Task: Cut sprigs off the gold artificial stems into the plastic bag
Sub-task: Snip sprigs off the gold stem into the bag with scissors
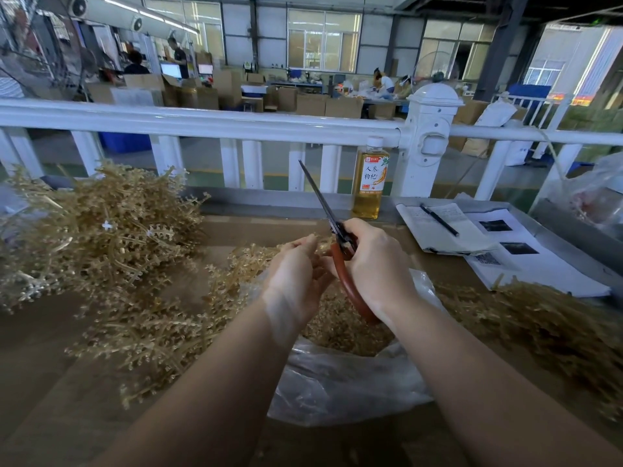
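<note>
My right hand point(374, 264) grips scissors point(340, 251) with red-brown handles; their dark blades point up and away. Just left of it, my left hand point(296, 274) pinches a small gold sprig point(323, 243) against the blades near the pivot. Both hands hover over the open clear plastic bag point(344, 382), which holds a heap of cut gold pieces point(340, 332). A big pile of uncut gold stems point(101, 237) lies at the left, and more stems point(158, 332) spread in front of it.
Another gold heap point(539, 325) lies at the right. A bottle of yellow drink point(370, 183) stands by the white railing point(236, 123). A notebook with a pen point(438, 219) and printed sheets point(526, 257) lie at the back right. A plastic bag point(593, 193) sits far right.
</note>
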### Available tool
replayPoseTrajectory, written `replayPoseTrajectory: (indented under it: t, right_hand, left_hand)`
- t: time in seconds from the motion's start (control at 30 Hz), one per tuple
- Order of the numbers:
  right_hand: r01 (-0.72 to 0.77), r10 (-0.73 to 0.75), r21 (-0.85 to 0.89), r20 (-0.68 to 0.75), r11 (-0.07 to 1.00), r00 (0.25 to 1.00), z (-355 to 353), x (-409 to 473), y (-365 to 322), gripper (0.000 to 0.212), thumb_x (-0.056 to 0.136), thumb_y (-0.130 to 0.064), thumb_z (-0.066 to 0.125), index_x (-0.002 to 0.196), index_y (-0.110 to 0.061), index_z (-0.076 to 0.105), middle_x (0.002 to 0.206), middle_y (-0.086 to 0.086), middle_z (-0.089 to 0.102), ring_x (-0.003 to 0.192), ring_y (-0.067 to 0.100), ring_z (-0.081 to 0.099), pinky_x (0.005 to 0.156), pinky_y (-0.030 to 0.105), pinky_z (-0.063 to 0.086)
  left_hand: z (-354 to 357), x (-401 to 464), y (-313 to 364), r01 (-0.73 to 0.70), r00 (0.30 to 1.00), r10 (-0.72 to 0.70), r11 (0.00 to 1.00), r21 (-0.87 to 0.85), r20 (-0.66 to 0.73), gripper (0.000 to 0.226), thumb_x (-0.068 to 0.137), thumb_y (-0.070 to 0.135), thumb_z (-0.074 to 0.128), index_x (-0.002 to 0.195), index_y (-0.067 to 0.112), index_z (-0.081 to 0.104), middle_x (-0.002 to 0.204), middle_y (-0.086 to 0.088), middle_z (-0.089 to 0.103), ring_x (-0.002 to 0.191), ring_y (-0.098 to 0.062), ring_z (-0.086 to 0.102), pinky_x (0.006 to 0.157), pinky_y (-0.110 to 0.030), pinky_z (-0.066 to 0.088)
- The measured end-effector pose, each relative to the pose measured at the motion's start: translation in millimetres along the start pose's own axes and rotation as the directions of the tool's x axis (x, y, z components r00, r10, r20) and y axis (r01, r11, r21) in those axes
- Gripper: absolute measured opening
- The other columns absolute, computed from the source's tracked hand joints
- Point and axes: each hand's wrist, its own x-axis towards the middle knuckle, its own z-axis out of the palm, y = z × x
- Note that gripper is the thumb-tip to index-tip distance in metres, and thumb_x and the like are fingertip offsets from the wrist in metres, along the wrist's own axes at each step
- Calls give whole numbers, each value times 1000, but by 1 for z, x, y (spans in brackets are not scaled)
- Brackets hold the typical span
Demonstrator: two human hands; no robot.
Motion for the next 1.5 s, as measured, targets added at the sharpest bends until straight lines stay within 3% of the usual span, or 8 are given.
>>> replayPoseTrajectory:
  t: [0.13,0.37,0.43,0.6,0.7,0.83,1.17,1.5]
  right_hand:
    - [-27,26,19,23,999,999,-3,2,1,27,86,-20,67,113,-21,65,100,4,71,93,25,65,67,23,38]
    - [-125,110,231,76,965,991,-9,6,7,27,79,-8,70,105,-15,68,87,6,70,82,28,67,75,43,56]
    - [-151,137,302,65,941,988,-11,7,9,27,77,-2,69,103,-8,67,84,10,69,80,31,67,76,49,56]
    - [-274,276,612,92,742,957,-22,9,18,32,76,13,64,94,-13,66,85,4,66,69,26,67,64,37,59]
    - [-315,293,692,154,650,944,-26,6,24,33,77,14,65,96,-13,67,77,2,65,59,17,66,54,24,57]
    - [-341,282,690,202,638,938,-20,2,27,36,78,16,64,98,-13,66,92,6,62,53,15,63,51,23,54]
    - [-323,358,704,104,633,928,-9,-6,35,35,77,12,69,100,-15,67,88,11,64,68,18,65,55,23,55]
    - [-305,381,728,65,614,922,-3,-14,34,36,77,11,70,91,-22,65,82,8,67,55,12,66,53,18,54]
  left_hand:
    - [5,-8,1,44,985,-68,987,155,157,41,97,47,38,103,13,60,79,-8,56,71,-21,44,62,-30,34]
    - [4,-11,3,84,925,-114,992,97,362,60,95,59,25,117,12,55,93,2,73,88,-13,69,81,-25,45]
    - [3,-9,2,35,962,-55,996,80,267,57,96,55,29,117,10,57,113,-4,68,108,-16,61,97,-28,42]
    - [-20,5,5,-353,896,423,863,361,-135,12,96,21,51,99,15,61,96,1,65,93,-14,57,70,-17,45]
    - [-28,12,3,-130,984,164,922,365,-63,28,92,29,58,116,15,53,112,-4,56,103,-19,50,94,-33,42]
    - [-30,10,0,209,971,-224,965,161,85,61,70,41,69,113,2,54,104,-13,60,83,-21,59,77,-36,55]
    - [-28,11,-18,202,979,-198,977,-68,57,4,81,1,62,80,5,62,82,-9,64,74,-16,62,73,-22,54]
    - [-35,12,-28,94,989,-77,986,-138,123,31,80,-13,56,101,10,54,94,-12,62,80,-20,65,61,-24,58]
